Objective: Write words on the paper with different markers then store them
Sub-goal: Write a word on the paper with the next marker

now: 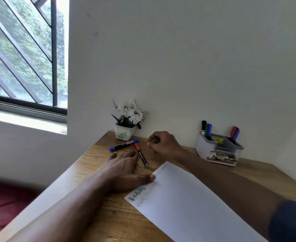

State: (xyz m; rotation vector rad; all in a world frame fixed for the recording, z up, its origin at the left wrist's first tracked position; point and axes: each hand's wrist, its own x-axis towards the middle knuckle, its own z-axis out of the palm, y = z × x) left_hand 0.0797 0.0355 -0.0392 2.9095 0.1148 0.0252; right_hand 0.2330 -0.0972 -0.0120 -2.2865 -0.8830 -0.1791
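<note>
A white sheet of paper (187, 203) lies at an angle on the wooden table (109, 215), with handwritten words near its left corner. My left hand (124, 170) rests flat on the table, fingers apart, and its thumb presses the paper's upper left edge. Just beyond its fingers lie a black marker with blue ends (123, 145) and a black marker with a red cap and a green end (142, 155). My right hand (164, 144) hovers right of these markers with its fingers curled together and no marker in it.
A grey desk organizer (218, 151) stands at the back right against the wall, with several markers (207, 128) upright in it. A small white pot of white flowers (124, 133) sits in the back corner. A barred window is on the left.
</note>
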